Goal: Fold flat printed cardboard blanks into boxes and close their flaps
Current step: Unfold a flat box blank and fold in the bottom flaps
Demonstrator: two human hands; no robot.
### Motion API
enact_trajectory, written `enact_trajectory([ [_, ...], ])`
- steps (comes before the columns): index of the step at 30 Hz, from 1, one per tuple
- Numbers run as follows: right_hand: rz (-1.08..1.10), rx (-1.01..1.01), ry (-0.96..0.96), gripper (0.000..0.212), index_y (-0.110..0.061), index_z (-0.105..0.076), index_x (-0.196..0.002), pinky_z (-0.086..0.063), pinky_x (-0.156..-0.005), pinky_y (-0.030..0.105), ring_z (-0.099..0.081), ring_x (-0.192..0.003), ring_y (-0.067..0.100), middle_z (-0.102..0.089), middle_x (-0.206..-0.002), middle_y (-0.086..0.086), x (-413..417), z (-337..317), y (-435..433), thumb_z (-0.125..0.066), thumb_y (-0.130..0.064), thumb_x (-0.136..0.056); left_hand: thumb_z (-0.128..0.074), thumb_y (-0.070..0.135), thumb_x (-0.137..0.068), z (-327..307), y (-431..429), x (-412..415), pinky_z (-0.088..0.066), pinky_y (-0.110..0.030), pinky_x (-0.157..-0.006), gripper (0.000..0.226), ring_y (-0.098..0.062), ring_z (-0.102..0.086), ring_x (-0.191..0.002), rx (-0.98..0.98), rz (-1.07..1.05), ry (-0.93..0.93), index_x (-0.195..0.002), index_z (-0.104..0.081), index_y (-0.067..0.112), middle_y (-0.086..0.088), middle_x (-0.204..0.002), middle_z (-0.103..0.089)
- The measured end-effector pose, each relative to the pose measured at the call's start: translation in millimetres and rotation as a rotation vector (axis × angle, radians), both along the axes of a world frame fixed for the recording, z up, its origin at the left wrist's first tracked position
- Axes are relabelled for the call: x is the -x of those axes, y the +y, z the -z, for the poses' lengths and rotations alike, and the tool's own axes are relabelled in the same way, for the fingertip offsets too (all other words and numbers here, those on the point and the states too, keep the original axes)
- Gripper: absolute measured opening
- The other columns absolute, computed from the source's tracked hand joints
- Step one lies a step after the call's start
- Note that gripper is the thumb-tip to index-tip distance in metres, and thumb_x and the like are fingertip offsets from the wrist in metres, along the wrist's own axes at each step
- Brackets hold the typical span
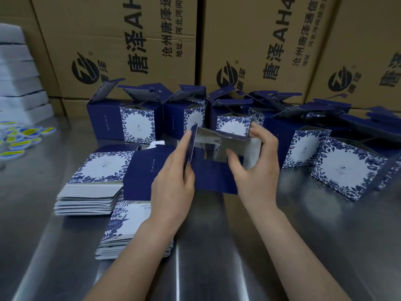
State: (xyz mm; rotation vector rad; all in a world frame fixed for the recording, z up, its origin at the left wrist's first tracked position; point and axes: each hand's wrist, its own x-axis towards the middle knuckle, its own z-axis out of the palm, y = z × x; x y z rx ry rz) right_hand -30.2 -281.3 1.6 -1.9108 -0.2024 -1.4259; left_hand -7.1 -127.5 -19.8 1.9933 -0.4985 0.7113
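Note:
I hold a dark blue cardboard box (213,177) opened up above the steel table, its silver inside facing me. My left hand (173,181) grips its left wall, the forefinger lying along a raised flap (193,142). My right hand (256,161) holds the right side, thumb inside the opening and fingertips on the top flap with the floral print. Two stacks of flat blue-and-white blanks lie at the left, a far stack (93,183) and a near stack (121,231) partly hidden by my left forearm.
Several folded boxes (130,120) with raised lids stand in a row behind, more at the right (345,170). Large brown cartons (130,40) wall off the back. White foam sheets (19,72) and round stickers (19,137) lie at the far left of the table (206,246).

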Motion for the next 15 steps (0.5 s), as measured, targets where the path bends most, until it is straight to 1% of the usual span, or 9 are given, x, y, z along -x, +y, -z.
enact_trajectory([
  [1,-0.044,-0.093,0.012,0.048,-0.036,-0.043,-0.114,-0.04,-0.098,0.013,-0.052,-0.125,0.01,-0.055,-0.133,0.001,1.6,-0.8,1.2,-0.071,-0.013,-0.083,-0.048,0.007,-0.096,-0.6,-0.2,0.8,-0.046,-0.034,-0.069,0.078,-0.011,-0.058,-0.084,-0.016,-0.003,-0.007,-0.145,-0.017,0.059,0.015,-0.113,-0.062],
  [2,-0.081,-0.175,0.02,0.044,-0.043,-0.04,-0.105,-0.042,-0.096,0.013,-0.055,-0.122,0.007,-0.058,-0.13,-0.001,2.7,-1.2,2.4,-0.069,-0.018,-0.085,-0.048,0.006,-0.096,-1.2,-0.4,1.4,-0.049,-0.037,-0.073,0.079,-0.013,-0.06,-0.092,-0.024,-0.005,-0.011,-0.145,-0.016,0.059,0.016,-0.122,-0.061],
  [3,-0.101,-0.224,0.015,0.04,-0.045,-0.037,-0.098,-0.042,-0.095,0.011,-0.056,-0.121,0.005,-0.061,-0.129,0.0,3.4,-1.2,2.8,-0.067,-0.021,-0.087,-0.048,0.005,-0.095,-1.6,-0.2,1.9,-0.051,-0.04,-0.077,0.08,-0.013,-0.061,-0.099,-0.028,-0.007,-0.013,-0.145,-0.016,0.059,0.017,-0.13,-0.058],
  [4,-0.105,-0.238,0.0,0.034,-0.043,-0.036,-0.094,-0.042,-0.096,0.011,-0.056,-0.12,0.005,-0.062,-0.128,0.004,4.0,-1.4,2.9,-0.064,-0.024,-0.089,-0.048,0.005,-0.095,-2.0,-0.1,1.8,-0.052,-0.041,-0.079,0.081,-0.014,-0.061,-0.103,-0.032,-0.009,-0.013,-0.145,-0.015,0.059,0.018,-0.135,-0.055],
  [6,-0.111,-0.222,-0.028,0.021,-0.038,-0.038,-0.09,-0.043,-0.099,0.015,-0.057,-0.122,0.008,-0.063,-0.127,0.01,4.9,-1.8,2.5,-0.057,-0.029,-0.092,-0.048,0.005,-0.094,-2.5,0.3,1.3,-0.052,-0.042,-0.079,0.081,-0.015,-0.061,-0.106,-0.046,-0.014,-0.007,-0.144,-0.015,0.06,0.019,-0.137,-0.054],
  [8,-0.107,-0.19,-0.037,0.011,-0.027,-0.044,-0.087,-0.044,-0.102,0.022,-0.057,-0.122,0.011,-0.064,-0.126,0.012,4.0,-1.8,1.4,-0.053,-0.029,-0.094,-0.048,0.005,-0.094,-2.2,0.3,1.0,-0.052,-0.041,-0.077,0.082,-0.013,-0.06,-0.105,-0.057,-0.019,-0.009,-0.144,-0.014,0.059,0.02,-0.134,-0.055],
  [10,-0.097,-0.168,-0.042,0.009,-0.019,-0.052,-0.088,-0.044,-0.104,0.027,-0.057,-0.122,0.013,-0.064,-0.125,0.012,3.7,-1.6,0.8,-0.052,-0.026,-0.094,-0.049,0.005,-0.094,-1.3,0.7,0.5,-0.051,-0.04,-0.075,0.081,-0.01,-0.058,-0.104,-0.059,-0.018,-0.009,-0.145,-0.015,0.059,0.021,-0.133,-0.056],
  [13,-0.09,-0.153,-0.043,0.025,-0.007,-0.067,-0.102,-0.045,-0.105,0.032,-0.057,-0.123,0.015,-0.063,-0.127,0.01,4.0,-1.2,1.3,-0.05,-0.024,-0.095,-0.048,0.007,-0.096,0.1,1.8,-0.8,-0.049,-0.036,-0.074,0.08,-0.007,-0.055,-0.107,-0.065,-0.013,-0.008,-0.145,-0.014,0.059,0.02,-0.134,-0.055],
  [15,-0.087,-0.133,-0.037,0.032,-0.006,-0.068,-0.112,-0.044,-0.107,0.033,-0.054,-0.125,0.012,-0.06,-0.129,0.006,4.2,-1.1,2.1,-0.047,-0.023,-0.096,-0.047,0.009,-0.097,0.4,2.3,-1.5,-0.046,-0.033,-0.074,0.077,-0.004,-0.052,-0.111,-0.07,-0.007,-0.019,-0.146,-0.014,0.059,0.021,-0.137,-0.052],
])
